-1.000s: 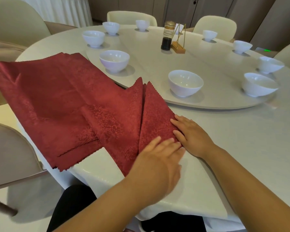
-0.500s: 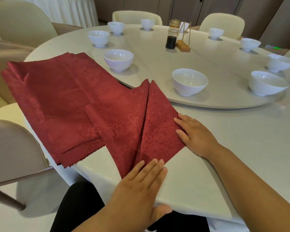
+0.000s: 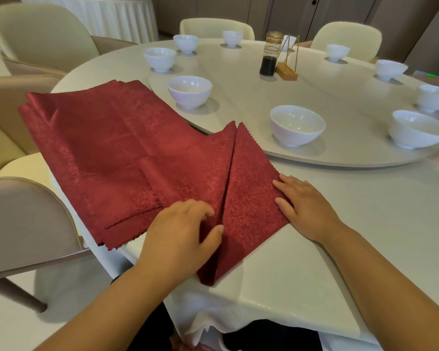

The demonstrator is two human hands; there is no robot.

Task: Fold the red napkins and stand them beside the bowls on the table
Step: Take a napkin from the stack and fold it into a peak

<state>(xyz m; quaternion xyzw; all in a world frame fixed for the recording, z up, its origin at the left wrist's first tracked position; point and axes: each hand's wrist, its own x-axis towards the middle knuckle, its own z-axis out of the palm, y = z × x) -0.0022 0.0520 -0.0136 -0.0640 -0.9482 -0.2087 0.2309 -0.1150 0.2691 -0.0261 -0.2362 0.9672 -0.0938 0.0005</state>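
The folded napkin [image 3: 243, 193] lies at the near edge of the desk [image 3: 365, 224], overlapping the napkin stack [image 3: 99, 138]. Its right flap is pinned by the flat right hand [image 3: 304, 206], presumably to hold the crease. The left flap is pinched by the curled left hand [image 3: 185, 229], probably for refolding.

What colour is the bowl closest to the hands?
The bowl is plain white; the head view shows it best.
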